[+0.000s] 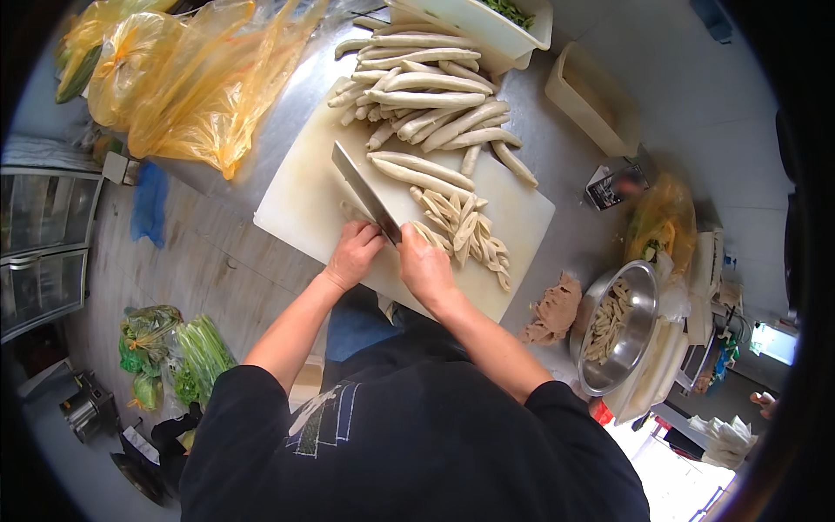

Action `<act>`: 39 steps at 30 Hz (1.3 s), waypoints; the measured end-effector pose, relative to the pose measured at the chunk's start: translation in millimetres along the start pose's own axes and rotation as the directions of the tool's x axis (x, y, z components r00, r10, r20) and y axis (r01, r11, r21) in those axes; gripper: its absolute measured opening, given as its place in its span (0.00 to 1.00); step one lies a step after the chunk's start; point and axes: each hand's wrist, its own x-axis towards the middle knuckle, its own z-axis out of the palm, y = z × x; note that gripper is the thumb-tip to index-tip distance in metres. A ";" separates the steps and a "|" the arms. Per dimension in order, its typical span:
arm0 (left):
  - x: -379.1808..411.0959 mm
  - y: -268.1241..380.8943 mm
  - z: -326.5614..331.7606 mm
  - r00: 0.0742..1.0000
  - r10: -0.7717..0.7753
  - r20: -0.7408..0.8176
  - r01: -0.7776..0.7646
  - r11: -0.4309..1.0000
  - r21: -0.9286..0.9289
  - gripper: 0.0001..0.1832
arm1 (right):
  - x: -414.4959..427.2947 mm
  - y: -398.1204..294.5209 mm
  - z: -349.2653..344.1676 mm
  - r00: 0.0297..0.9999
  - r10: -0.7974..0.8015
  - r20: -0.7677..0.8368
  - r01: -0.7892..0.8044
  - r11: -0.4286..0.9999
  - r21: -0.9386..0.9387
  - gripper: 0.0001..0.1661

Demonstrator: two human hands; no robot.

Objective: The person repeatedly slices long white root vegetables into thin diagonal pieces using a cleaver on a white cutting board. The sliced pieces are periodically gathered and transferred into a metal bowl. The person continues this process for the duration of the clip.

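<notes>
My right hand (pixel 425 266) is closed round the handle of a cleaver (pixel 365 191), its blade slanting up and left over a white cutting board (pixel 287 189). On the board close to the blade, my left hand (pixel 357 251) has its fingers curled at a pale piece of food; whether it grips the piece is unclear. Diagonally cut pieces (pixel 471 228) lie to the right of the blade. Two long pale, sausage-like pieces (pixel 421 175) rest just above them. A large pile of similar whole pieces (pixel 430 91) covers the board's far end.
Yellow plastic bags (pixel 202 85) lie at the far left of the metal table. A white container (pixel 456 26) with green vegetables stands beyond the pile. At the right are a crumpled brown cloth or paper (pixel 554 310) and a steel bowl (pixel 646 339) holding cut pieces. Bagged greens (pixel 199 355) lie on the floor.
</notes>
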 end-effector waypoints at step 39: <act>3.0 27.2 23.1 1.000 -0.009 0.017 0.008 1.000 0.014 0.11 | -56.5 22.4 -25.6 0.993 0.083 0.089 -0.076 0.994 -0.084 0.08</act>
